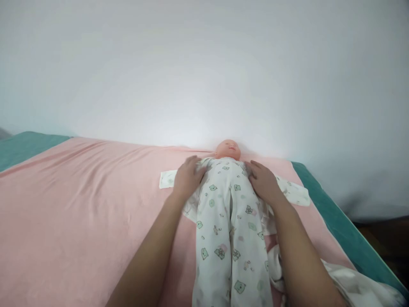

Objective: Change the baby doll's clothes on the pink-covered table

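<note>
A baby doll (228, 148) lies on its back on the pink sheet, its head near the wall. White baby pants (220, 213) with green bear prints are spread over its body, from just below its neck down toward me. My left hand (190, 178) is closed at the upper left edge of the pants, thumb toward the cloth. At the opposite upper edge my right hand (262, 181) grips the pants too, its fingertips slightly blurred. Beneath, a white printed baby shirt (294, 191) sticks out with a sleeve on each side. The doll's limbs are hidden.
The pink sheet (79, 221) covers a green surface (348, 234) that shows at both sides. Crumpled white cloth (358, 283) lies at the lower right, partly behind my right forearm. A pale wall (191, 72) rises behind the doll's head.
</note>
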{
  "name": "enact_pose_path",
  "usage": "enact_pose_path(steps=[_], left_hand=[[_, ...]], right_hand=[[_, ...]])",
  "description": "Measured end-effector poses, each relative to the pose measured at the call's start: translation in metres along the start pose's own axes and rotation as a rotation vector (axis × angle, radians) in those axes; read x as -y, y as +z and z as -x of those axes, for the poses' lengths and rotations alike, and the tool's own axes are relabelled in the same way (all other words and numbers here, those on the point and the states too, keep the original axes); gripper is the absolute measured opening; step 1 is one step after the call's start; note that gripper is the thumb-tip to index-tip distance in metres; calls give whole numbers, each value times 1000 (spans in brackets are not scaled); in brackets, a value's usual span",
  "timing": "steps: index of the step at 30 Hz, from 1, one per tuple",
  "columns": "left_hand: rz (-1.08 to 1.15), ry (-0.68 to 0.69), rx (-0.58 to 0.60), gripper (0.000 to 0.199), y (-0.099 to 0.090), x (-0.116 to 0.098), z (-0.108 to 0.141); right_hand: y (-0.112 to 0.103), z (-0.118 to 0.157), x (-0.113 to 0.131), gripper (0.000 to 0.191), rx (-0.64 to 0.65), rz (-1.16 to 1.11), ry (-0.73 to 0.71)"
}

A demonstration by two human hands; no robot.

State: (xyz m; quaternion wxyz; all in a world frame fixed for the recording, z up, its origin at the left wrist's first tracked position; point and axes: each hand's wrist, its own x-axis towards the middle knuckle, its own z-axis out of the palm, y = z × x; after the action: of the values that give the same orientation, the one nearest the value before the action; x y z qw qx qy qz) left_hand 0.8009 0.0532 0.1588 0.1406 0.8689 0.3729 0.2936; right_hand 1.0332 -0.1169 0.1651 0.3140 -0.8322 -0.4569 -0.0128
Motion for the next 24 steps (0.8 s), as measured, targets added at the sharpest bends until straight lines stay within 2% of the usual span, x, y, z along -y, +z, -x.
enact_pose_path(steps=[2,4,6,8,10,13,15,17,19,20,22,24], left_hand=[[-47,111,21,37,17,-11,6],[-115,127,2,45,24,-14,8],[-120,100,-13,50,18,-5,8],[-74,6,-11,47,6,14,5],[13,-125,40,39,-6,36,3],[97,-189,110,33,-13,56,4],[86,-188,85,33,-10,58,5],[58,-207,62,31,-6,56,5],[40,-220,65,30,-4,53,4],[33,-217,69,30,-3,52,3],[23,-211,72,30,-4,52,2],[6,-200,73,31,-6,53,3]], right_hand=[[9,1,3,58,27,91,-39],[11,3,-5,58,-33,80,58],[8,5,-19,53,-142,29,244],[3,8,-28,50,-248,25,371],[-1,12,-22,54,-267,74,311],[-5,16,18,56,-207,35,104],[-5,11,58,50,-106,-49,7],[-1,-2,98,46,135,-31,-133],[11,-23,132,46,415,153,-312],[20,-35,146,45,514,267,-357],[41,-55,167,44,635,493,-374],[60,-67,180,45,704,642,-384]])
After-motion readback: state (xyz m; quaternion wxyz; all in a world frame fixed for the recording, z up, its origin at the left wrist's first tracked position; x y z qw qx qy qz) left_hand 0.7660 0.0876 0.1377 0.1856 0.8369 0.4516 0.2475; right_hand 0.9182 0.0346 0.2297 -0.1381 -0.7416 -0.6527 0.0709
